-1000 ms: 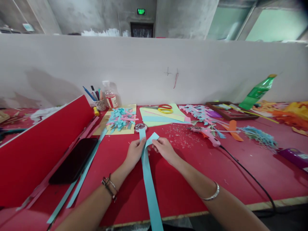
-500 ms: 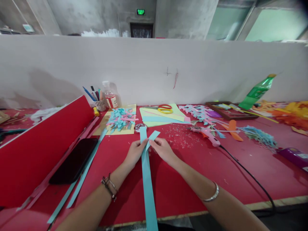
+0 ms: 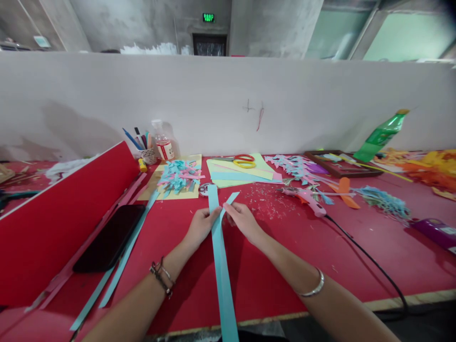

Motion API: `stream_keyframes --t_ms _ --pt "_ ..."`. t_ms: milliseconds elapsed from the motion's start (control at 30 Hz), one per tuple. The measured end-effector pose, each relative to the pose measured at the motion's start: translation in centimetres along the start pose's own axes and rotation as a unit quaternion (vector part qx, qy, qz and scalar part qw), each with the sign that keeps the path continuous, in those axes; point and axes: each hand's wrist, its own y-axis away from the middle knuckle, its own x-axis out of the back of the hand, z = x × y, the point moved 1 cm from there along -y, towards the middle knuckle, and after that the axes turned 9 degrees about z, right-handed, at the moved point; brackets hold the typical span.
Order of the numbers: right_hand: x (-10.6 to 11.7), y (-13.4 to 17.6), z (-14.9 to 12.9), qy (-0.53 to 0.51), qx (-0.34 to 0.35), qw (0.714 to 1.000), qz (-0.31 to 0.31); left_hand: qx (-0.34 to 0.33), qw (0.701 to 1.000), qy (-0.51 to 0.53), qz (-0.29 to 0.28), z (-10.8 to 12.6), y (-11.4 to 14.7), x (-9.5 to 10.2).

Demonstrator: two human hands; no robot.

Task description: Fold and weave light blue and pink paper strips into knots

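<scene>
Two long light-blue paper strips run from my hands down past the table's front edge, partly overlapping. Their upper ends part into a narrow V. My left hand pinches the left strip's edge between thumb and fingers. With thumb and forefinger, my right hand grips the strip end that angles up to the right. Just beyond the strips lies a small round tape roll, partly covered by the left strip's tip.
A pink glue gun with a black cord lies right. Scissors rest on coloured paper behind. A black phone and a red board are left. A green bottle leans at back right.
The upper ends of the strips have spread slightly. My right hand has shifted a little right with its end, and the lower lengths now show as two overlapping strips.
</scene>
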Motion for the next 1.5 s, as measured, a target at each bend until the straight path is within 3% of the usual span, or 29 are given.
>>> stream_keyframes --t_ms 133,300,433,500,567,667,800,967,1033,1200,1400,1500 --pt "-0.29 0.14 0.14 0.039 -0.017 0.999 -0.019 -0.031 0.999 -0.012 0.025 -0.26 -0.28 0.06" --pt "-0.35 0.15 -0.01 0.019 -0.046 0.999 -0.006 -0.016 0.997 0.023 0.076 -0.25 -0.41 0.47" --pt "-0.08 -0.03 -0.10 -0.020 -0.054 0.998 0.014 0.016 0.996 0.081 -0.027 -0.02 -0.06 0.14" --pt "0.13 -0.13 -0.09 -0.039 -0.041 0.998 0.033 0.030 0.996 0.064 -0.053 -0.06 0.03 -0.02" --pt "0.23 -0.17 -0.05 -0.041 -0.024 0.998 0.039 0.025 0.999 0.023 -0.025 -0.13 0.00 -0.04" --pt "0.08 -0.07 0.03 -0.018 -0.012 1.000 -0.005 -0.011 1.000 -0.011 0.016 -0.11 -0.07 0.01" --pt "-0.25 0.12 0.07 -0.026 -0.033 0.998 -0.049 -0.018 0.999 0.009 0.035 -0.09 -0.10 -0.03" --pt "-0.30 0.14 0.03 -0.040 -0.047 0.998 -0.029 -0.003 0.995 0.061 0.074 -0.15 -0.23 0.15" --pt "-0.21 0.10 -0.02 -0.042 -0.032 0.998 -0.014 -0.005 0.995 0.075 0.067 -0.06 -0.17 0.19" --pt "0.26 -0.12 -0.11 -0.056 -0.012 0.998 0.035 0.027 0.999 0.031 -0.016 0.17 0.21 -0.24" --pt "-0.01 -0.08 0.23 -0.023 -0.017 0.999 -0.028 -0.021 0.999 -0.014 0.029 -0.08 -0.05 -0.24" --pt "-0.22 0.03 0.34 -0.027 -0.030 0.999 -0.031 -0.021 0.999 -0.001 0.039 -0.10 -0.14 -0.09"
